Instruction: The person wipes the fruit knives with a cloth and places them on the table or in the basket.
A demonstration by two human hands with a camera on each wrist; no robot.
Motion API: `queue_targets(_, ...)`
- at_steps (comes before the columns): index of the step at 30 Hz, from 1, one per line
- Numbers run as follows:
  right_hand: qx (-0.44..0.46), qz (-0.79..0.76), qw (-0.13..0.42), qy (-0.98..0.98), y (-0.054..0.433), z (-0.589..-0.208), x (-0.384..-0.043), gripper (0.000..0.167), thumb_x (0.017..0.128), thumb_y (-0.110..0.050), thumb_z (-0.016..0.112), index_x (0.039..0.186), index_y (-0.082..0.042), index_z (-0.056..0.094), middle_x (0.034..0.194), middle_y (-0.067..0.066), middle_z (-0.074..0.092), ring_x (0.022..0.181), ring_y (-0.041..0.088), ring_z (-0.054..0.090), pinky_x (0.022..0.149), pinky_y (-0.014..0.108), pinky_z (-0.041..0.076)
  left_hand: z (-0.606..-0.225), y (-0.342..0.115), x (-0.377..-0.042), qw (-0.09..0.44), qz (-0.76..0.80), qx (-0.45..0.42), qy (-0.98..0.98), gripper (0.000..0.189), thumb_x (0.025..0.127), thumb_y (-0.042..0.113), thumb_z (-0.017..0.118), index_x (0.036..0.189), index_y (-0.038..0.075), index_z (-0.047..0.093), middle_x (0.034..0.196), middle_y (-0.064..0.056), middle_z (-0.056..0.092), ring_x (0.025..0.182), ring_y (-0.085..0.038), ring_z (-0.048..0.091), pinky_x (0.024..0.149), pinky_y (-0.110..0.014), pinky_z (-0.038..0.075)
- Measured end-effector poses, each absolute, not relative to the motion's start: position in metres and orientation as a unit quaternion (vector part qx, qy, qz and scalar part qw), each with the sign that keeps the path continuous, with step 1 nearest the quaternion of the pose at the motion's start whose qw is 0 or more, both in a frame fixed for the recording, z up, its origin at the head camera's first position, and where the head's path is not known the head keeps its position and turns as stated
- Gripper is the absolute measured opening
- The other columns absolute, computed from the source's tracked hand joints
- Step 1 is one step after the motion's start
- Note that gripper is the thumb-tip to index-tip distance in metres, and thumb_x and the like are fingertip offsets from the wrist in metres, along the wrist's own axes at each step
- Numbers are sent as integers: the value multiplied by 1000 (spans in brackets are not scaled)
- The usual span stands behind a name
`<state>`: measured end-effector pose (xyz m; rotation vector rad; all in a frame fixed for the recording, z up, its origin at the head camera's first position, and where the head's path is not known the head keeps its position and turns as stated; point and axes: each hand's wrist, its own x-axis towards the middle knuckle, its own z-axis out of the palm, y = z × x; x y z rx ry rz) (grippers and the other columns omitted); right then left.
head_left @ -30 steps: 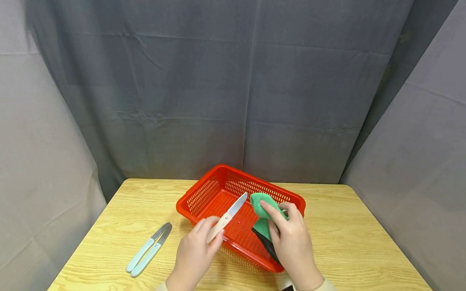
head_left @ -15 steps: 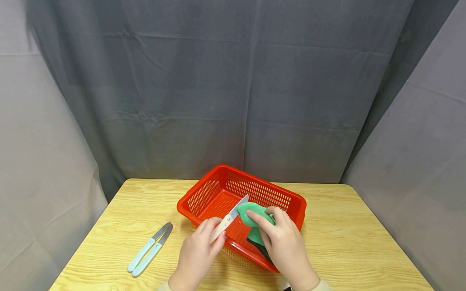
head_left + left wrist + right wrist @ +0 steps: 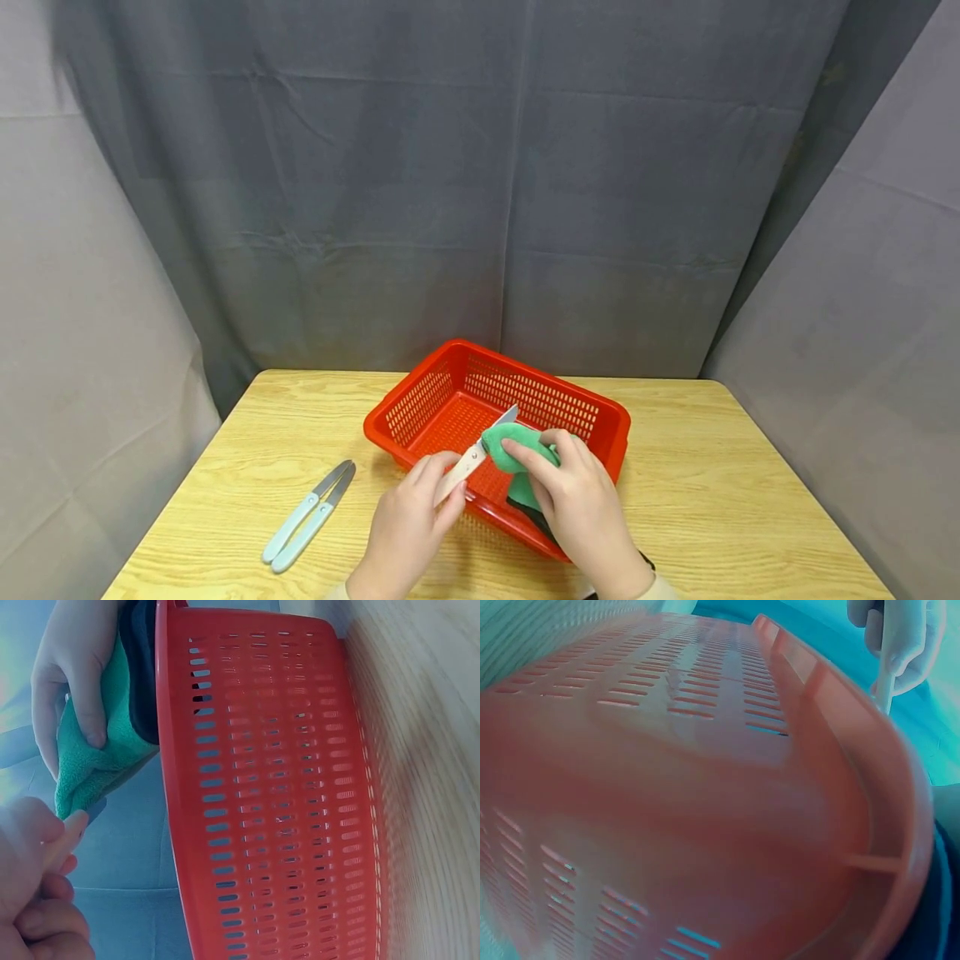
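Observation:
My left hand [image 3: 411, 517] grips the pale handle of a knife [image 3: 467, 463], its blade slanting up and right over the red basket. In my right hand [image 3: 581, 504] is a green cloth [image 3: 517, 446] with a black edge, pinched around the blade near the handle; only the blade's tip shows beyond it. The left wrist view shows the cloth [image 3: 105, 750] bunched under the right fingers, close to the handle end [image 3: 69, 836]. Both hands are above the basket's near rim.
The red plastic basket [image 3: 420, 457] with slotted walls sits on the wooden table [image 3: 720, 483]. To its left lie two knives with light blue handles [image 3: 303, 533], side by side. Grey curtains [image 3: 375, 208] hang behind and at the sides.
My right hand has moved left and slightly down with the green cloth, from beside the blade onto it, towards the handle. The left hand and knife have barely moved.

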<state>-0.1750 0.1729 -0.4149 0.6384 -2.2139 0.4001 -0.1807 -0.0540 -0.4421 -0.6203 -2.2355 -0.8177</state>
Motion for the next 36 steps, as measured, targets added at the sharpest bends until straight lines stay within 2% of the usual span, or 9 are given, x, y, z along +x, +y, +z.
queue_targets(11,203,159,390,-884,176,-413,-176,61,75,-2,89,124,-33,73,105,9,60,82,19,55,65,32,51,-442,-56,-182,365,-288,-261,-846,32,81,15,82,111,11,69,87,7,66,57,4,39,48,-10,33)
queue_targets(21,166,166,415,-879,179,-411,-179,57,75,4,85,122,-27,75,101,12,60,77,23,55,61,34,48,-442,-56,-182,382,-285,-267,-838,32,80,16,80,110,10,69,87,5,68,58,1,44,49,-13,37)
queue_targets(29,140,175,433,-873,181,-406,-176,59,76,5,84,124,-27,74,104,14,58,78,27,55,62,38,49,-441,-57,-181,366,-300,-253,-844,32,81,14,81,111,11,69,88,6,68,56,5,37,48,-9,32)
queue_targets(36,169,164,440,-866,177,-400,-169,63,75,7,81,126,-28,73,103,14,59,75,23,54,59,33,46,-441,-57,-182,359,-304,-243,-848,32,83,15,80,112,12,69,90,5,69,56,4,38,48,-9,32)
